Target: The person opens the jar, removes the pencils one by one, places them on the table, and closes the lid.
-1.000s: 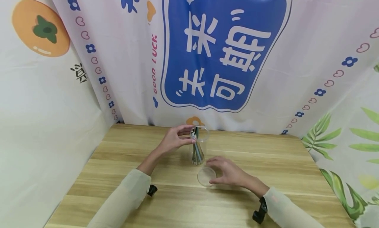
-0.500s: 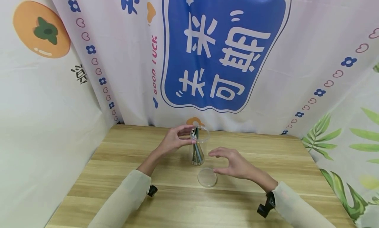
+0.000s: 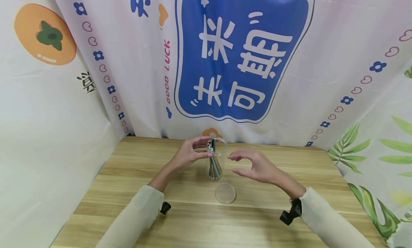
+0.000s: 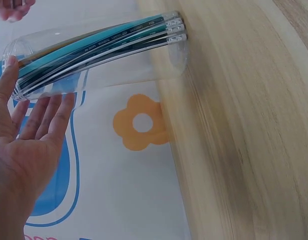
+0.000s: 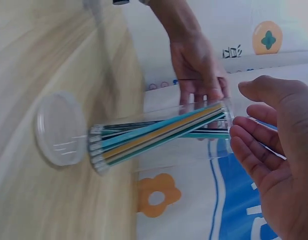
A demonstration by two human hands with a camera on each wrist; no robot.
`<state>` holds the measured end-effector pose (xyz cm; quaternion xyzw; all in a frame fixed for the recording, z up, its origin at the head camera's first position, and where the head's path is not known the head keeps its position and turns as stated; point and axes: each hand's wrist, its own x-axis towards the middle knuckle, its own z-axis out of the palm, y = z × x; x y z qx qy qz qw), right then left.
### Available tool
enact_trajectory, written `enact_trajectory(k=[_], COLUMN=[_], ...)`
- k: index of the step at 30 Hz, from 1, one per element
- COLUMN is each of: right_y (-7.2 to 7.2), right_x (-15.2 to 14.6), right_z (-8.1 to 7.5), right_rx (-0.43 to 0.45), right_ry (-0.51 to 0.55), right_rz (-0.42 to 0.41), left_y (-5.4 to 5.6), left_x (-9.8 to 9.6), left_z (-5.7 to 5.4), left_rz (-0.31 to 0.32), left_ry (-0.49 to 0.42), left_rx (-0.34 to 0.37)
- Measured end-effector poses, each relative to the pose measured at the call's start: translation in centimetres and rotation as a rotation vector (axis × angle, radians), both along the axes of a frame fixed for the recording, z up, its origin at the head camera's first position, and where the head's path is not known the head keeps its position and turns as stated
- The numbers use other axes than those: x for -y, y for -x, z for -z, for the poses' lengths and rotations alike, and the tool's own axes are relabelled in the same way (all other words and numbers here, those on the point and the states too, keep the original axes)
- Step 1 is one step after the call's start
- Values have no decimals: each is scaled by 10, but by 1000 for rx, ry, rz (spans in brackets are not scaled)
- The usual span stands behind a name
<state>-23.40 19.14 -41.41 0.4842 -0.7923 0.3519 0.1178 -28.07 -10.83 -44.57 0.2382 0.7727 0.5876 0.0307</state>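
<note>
A clear cylindrical jar (image 3: 220, 155) stands upright on the table. Inside it leans a bundle of pencils (image 4: 108, 45) in teal, dark green, black and gold, their silver eraser ends down at the jar's bottom. My left hand (image 3: 190, 152) grips the jar near its top rim, thumb on the near side and fingers behind. To the right of that rim my right hand (image 3: 257, 165) holds nothing, thumb and fingers spread apart and relaxed. A round clear lid (image 3: 225, 193) lies flat on the wood just in front of the jar.
The wooden table (image 3: 180, 219) meets a printed cloth backdrop (image 3: 148, 108) right behind the jar. More printed cloth hangs along the left and right sides. A black wrist camera (image 3: 291, 212) sits on the right wrist.
My right hand has moved away from the lid, up and to the right, until level with the jar's upper part. The left hand, the jar and the lid have stayed put.
</note>
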Motion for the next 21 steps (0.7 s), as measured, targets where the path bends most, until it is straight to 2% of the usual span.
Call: enact_trajectory(k=[15,21], right_y=[26,39], right_x=[17,25], right_z=[-33,-39], right_rx=[48,68], right_ry=[14,-11], right_rz=[1,-8], left_y=[1,2], left_x=[0,0], left_z=[1,0], left_rz=[0,7], left_ry=[6,7], left_rx=[10,1])
